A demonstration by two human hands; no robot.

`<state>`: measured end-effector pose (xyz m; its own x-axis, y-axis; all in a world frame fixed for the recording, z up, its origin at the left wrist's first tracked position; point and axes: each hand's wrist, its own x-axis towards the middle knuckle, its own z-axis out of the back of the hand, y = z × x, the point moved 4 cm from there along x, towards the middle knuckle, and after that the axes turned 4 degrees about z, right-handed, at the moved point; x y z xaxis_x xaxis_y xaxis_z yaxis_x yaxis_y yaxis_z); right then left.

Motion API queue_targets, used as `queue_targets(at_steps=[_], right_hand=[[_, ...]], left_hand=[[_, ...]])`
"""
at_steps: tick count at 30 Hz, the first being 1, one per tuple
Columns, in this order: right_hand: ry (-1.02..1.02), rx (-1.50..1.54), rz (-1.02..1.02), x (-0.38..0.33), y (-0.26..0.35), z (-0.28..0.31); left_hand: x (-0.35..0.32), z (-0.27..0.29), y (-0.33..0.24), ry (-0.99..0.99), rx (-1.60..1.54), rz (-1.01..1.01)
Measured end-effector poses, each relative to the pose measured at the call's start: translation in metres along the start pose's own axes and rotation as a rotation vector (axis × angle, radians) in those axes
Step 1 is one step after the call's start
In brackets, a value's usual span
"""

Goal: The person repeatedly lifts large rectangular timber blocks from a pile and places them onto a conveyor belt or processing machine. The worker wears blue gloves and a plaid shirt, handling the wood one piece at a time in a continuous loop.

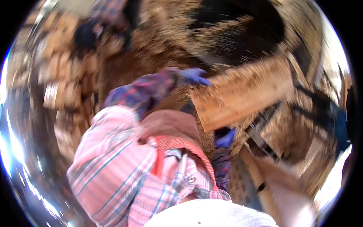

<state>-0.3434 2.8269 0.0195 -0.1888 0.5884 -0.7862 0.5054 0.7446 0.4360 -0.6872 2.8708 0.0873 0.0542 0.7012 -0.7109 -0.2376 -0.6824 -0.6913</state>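
Looks like matt wood in the board (242,99), rough with shavings (245,76) near its upper edge; cloth in the shirt (107,155).

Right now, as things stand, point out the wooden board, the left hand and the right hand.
Wooden board (243,95): head view, middle of its broad face.
Left hand (193,76): head view, blue-gloved middle of the hand.
Right hand (225,138): head view, middle of its visible blue-gloved part.

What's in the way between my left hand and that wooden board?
Nothing visible: your left hand is right at the upper corner of the wooden board's left end, though blur hides whether it touches. Loose shavings lie on the board, not visibly blocking that corner.
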Motion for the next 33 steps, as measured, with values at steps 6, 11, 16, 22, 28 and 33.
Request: queue_targets(at_steps=[6,11,16,22,28,33], right_hand=[[0.006,-0.298,0.287,0.026,0.041,-0.082],[0.144,-0.473,0.337,0.033,0.039,-0.122],[0.350,-0.623,0.356,0.067,0.022,-0.220],[0.755,-0.765,0.233,0.189,0.009,-0.289],[1.486,-0.600,-0.080,0.020,-0.031,-0.366],[1.928,-0.418,-0.281,-0.233,-0.012,-0.435]], left_hand=[[-0.078,-0.051,0.055,0.038,-0.594,-0.147],[-0.128,-0.010,0.131,-0.111,-0.460,-0.099],[-0.234,-0.020,0.151,-0.345,-0.371,0.113],[-0.239,-0.096,0.048,-0.867,-0.430,0.332],[-0.266,-0.258,0.013,-1.511,-0.778,0.277],[-0.317,-0.334,-0.036,-2.115,-0.801,-0.058]])
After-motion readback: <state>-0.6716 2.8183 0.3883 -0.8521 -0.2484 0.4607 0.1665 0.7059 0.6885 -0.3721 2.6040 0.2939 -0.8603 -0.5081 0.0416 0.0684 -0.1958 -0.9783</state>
